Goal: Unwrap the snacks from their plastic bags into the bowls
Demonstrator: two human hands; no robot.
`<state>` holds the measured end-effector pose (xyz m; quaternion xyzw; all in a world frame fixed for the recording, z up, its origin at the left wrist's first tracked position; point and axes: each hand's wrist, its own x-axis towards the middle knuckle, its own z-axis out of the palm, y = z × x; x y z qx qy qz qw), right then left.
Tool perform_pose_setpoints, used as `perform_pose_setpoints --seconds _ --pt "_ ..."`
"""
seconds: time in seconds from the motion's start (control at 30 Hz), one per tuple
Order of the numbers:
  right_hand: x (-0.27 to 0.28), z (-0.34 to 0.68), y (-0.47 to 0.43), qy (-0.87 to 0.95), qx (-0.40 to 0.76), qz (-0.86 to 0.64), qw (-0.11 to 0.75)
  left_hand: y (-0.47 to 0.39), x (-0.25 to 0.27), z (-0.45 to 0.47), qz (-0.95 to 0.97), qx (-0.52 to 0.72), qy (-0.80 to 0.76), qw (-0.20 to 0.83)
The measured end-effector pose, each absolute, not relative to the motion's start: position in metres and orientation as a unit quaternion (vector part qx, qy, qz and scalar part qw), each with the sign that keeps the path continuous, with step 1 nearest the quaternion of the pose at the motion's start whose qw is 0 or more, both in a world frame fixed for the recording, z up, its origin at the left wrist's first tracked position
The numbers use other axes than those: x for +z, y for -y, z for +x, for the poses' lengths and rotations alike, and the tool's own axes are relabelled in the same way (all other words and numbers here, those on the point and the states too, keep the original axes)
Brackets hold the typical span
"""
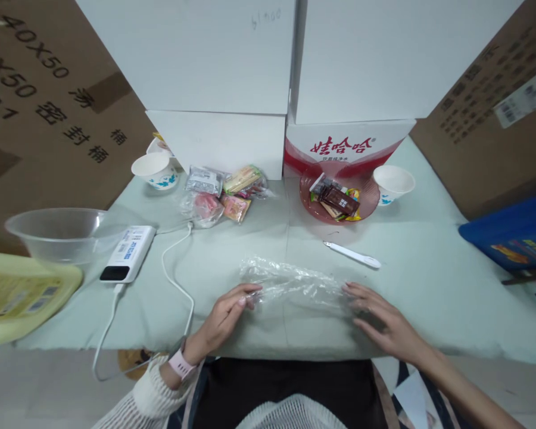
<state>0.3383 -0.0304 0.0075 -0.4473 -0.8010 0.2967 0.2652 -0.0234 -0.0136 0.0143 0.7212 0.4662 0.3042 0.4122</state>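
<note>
Handling the clear plastic bag now; it lies crumpled on the near middle of the table, between my two hands; looks to me like a straightening or spreading step. My left hand is at its left end, thumb and fingers close together; cannot tell if they really pinch the film; my right hand has fingertips at the right end, thumb well apart from the fingers, not clamped on anything. Next move, I judge, calls for a light pinch on an edge; film this thin likely slips or folds.

Hard to see: the bag's opening and edges, lost in glare and creases; could be loose wrap, cannot tell; the white cable runs out of sight at my left wrist; the far left cup is partly hidden behind a nearer cup and a white box; the yellow jug and blue container are cut off at the left and right edges; print on the snack packets is too small to read.
</note>
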Motion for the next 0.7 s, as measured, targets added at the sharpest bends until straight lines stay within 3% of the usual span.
perform_pose_setpoints --seconds 0.17,0.33,0.5,0.7 --pt "0.006 0.326 0.019 0.636 0.409 -0.538 0.373 0.006 0.022 -0.02 0.718 0.342 -0.467 0.387" --pt "0.002 0.309 0.002 0.522 0.445 -0.584 0.435 -0.002 0.021 -0.007 0.592 0.366 -0.553 0.458" --pt "-0.009 0.303 -0.007 0.519 0.431 -0.623 0.395 -0.012 0.009 0.001 0.478 0.358 -0.617 0.513" --pt "-0.016 0.308 -0.009 0.641 0.226 -0.684 0.264 -0.018 0.005 -0.004 0.528 0.309 -0.653 0.446"
